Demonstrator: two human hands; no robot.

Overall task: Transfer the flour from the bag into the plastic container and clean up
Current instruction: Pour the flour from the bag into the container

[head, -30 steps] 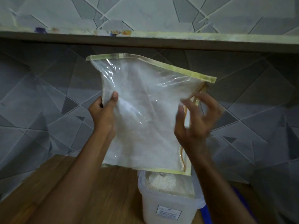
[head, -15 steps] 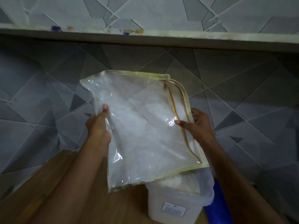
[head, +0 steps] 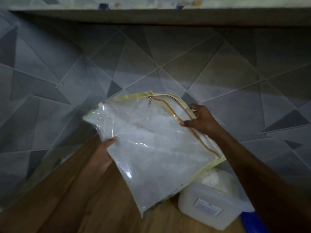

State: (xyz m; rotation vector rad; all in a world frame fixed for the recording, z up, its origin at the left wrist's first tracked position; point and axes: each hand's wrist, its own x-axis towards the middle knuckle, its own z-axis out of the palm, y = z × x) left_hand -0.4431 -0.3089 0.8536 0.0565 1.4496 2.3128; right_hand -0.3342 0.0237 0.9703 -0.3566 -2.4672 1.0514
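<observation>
Overhead, one bag [head: 151, 153] (zipped edge rightward) between left hand [head: 102, 155] and right hand [head: 202, 121], above one container [head: 208, 211].

The bag [head: 151, 148] hangs over the container [head: 210, 209] – its lower corner covers part of the open mouth. Wooden counter [head: 58, 207] to the left lies bare; the tiled wall [head: 151, 64] closes the back, a shelf [head: 151, 17] overhead.

The bag [head: 151, 148] hides the left hand's [head: 102, 153] fingers and the near-left corner of the container [head: 210, 209], whose label [head: 208, 209] print is too small to read, while the right forearm covers its far right side and the blue thing [head: 252, 221] runs off the bottom edge.
</observation>
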